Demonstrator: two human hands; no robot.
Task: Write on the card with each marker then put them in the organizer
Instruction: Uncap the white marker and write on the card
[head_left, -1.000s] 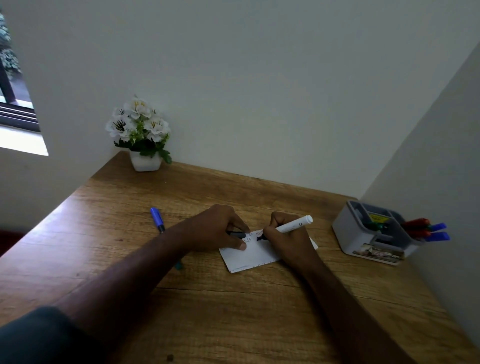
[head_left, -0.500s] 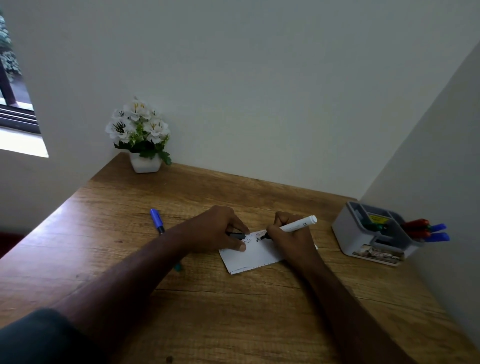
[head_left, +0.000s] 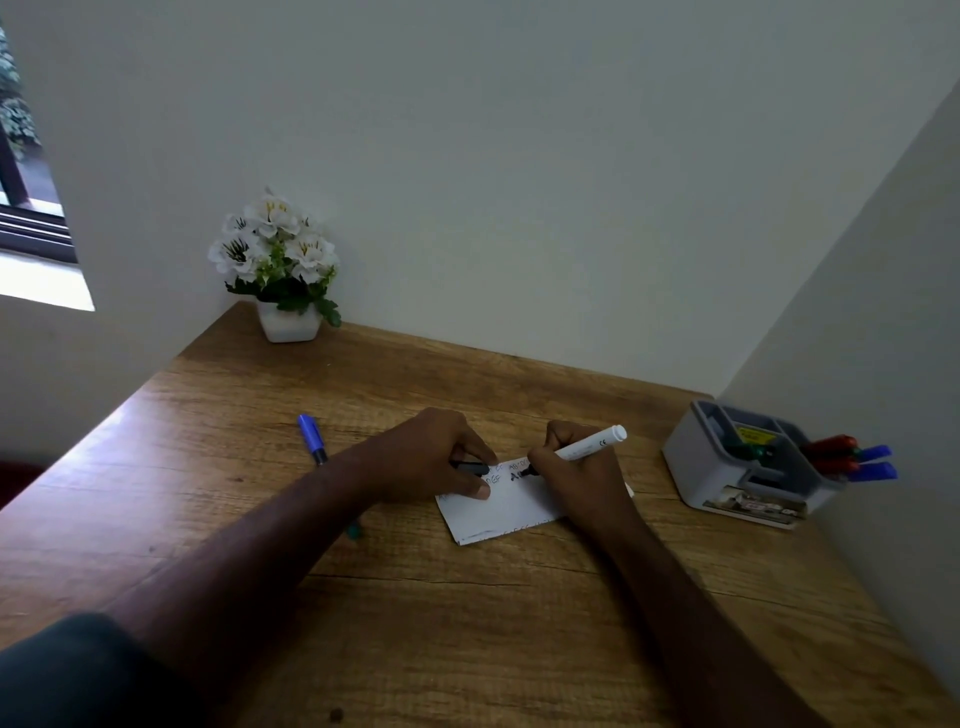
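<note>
A white card lies on the wooden desk with handwriting along its top. My right hand grips a white marker, its black tip touching the card. My left hand rests on the card's left end, thumb pressing it down, fingers curled round a dark marker cap. A blue-capped marker lies on the desk left of my left forearm, partly hidden by it; a teal tip shows below the arm. The grey organizer stands at the right with red and blue markers in it.
A white pot of white flowers stands in the desk's far left corner. Walls close the desk at the back and right. The desk's left edge drops off beside a window.
The right hand has shifted slightly right along the card as it writes, leaving more dark letters. The left hand has stayed put.
</note>
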